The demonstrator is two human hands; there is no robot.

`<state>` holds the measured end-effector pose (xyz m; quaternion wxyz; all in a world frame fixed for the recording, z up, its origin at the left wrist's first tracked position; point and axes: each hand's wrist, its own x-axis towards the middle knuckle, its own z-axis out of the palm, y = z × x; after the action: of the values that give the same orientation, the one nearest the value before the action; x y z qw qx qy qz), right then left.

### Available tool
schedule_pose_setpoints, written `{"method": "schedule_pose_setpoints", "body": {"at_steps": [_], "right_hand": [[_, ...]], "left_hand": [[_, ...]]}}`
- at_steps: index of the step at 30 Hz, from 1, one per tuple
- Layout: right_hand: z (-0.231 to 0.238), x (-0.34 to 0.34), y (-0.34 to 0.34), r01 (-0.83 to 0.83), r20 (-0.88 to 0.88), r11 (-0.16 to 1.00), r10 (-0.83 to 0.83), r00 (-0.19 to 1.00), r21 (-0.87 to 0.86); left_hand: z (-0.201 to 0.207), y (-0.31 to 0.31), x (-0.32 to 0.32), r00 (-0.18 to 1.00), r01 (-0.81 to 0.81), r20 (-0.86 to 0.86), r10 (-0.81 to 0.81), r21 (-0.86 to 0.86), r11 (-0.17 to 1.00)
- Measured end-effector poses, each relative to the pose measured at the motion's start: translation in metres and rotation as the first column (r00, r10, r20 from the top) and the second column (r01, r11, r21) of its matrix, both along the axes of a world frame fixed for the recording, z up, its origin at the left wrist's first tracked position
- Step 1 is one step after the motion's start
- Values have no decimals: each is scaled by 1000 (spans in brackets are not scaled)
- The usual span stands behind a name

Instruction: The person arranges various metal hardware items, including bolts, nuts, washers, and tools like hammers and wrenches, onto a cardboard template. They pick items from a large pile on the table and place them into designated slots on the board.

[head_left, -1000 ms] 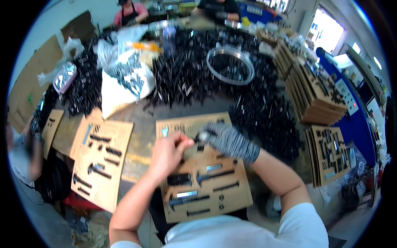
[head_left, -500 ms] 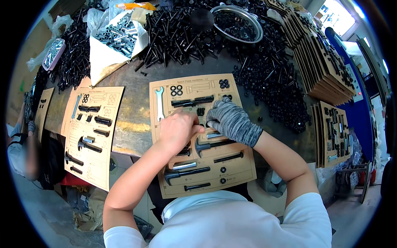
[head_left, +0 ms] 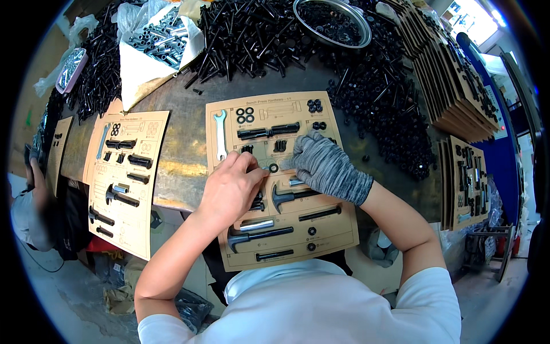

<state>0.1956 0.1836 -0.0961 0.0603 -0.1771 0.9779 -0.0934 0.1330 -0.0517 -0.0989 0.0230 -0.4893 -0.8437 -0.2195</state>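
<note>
A brown cardboard hardware card point(head_left: 344, 229) lies before me, overhanging the table's near edge. My bare left hand point(head_left: 232, 186) is over its middle, fingers pinched; what they hold, if anything, is hidden. Just beyond those fingertips sits a black ring-shaped washer point(head_left: 274, 168). My right hand point(head_left: 332, 169), in a grey knit glove, curls over the card's right side with fingers closed, their contents hidden. Fixed on the card are a silver wrench point(head_left: 220, 137), black washers point(head_left: 245, 115), long black bolts point(head_left: 268, 131), black nuts point(head_left: 315, 105), silver sleeves point(head_left: 256, 225) and hammer-shaped black pins point(head_left: 260, 238).
Another filled card point(head_left: 129, 212) lies left. Beyond are heaped black bolts point(head_left: 246, 46), a white bag point(head_left: 134, 80) of silver sleeves and a round metal tray point(head_left: 366, 40). Black nuts point(head_left: 389, 132) and stacked cards point(head_left: 452, 103) stand right. At far left, another person's arm point(head_left: 38, 175) shows.
My left hand has drawn slightly left and down, uncovering the washer. My right hand has shifted a little right, revealing nuts on the card. The view has tilted slightly.
</note>
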Motion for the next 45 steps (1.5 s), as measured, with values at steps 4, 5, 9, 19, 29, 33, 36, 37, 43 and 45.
{"method": "schedule_pose_setpoints", "body": {"at_steps": [4, 5, 9, 19, 29, 33, 36, 37, 43, 45], "right_hand": [[-10, -8, -8, -71, -8, 992, 72, 997, 101], [-8, -11, -11, -38, 35, 993, 34, 999, 109], [-12, -13, -13, -15, 12, 995, 14, 1000, 101], [-5, -9, -9, 45, -19, 999, -44, 999, 22], [-2, 8, 17, 129, -62, 990, -132, 989, -57], [-4, 5, 15, 129, -51, 989, -132, 990, -66], [-2, 4, 14, 137, -39, 990, -139, 990, -34], [-3, 4, 15, 138, -39, 990, -139, 990, -21], [-5, 7, 21, 102, -109, 987, -116, 987, -123], [-10, 8, 23, 90, -138, 984, -111, 984, -152]], "left_hand": [[-3, 0, -3, 998, -16, -59, 16, 9, 1000], [-4, 0, -5, 998, -20, -66, 21, 8, 1000], [-6, -1, -9, 997, -28, -78, 27, -2, 1000], [-7, -7, -12, 996, -39, -79, 40, 9, 999], [-4, -7, -8, 1000, -1, -28, 2, 33, 999], [-1, -4, -6, 999, 47, -24, -46, 22, 999], [-5, 2, -5, 998, 65, -26, -65, 14, 998], [-6, 4, -5, 997, 66, -29, -66, 12, 998], [-8, 8, -8, 997, 74, -38, -73, 26, 997], [-7, 10, -7, 997, 75, -33, -74, 27, 997]]}}
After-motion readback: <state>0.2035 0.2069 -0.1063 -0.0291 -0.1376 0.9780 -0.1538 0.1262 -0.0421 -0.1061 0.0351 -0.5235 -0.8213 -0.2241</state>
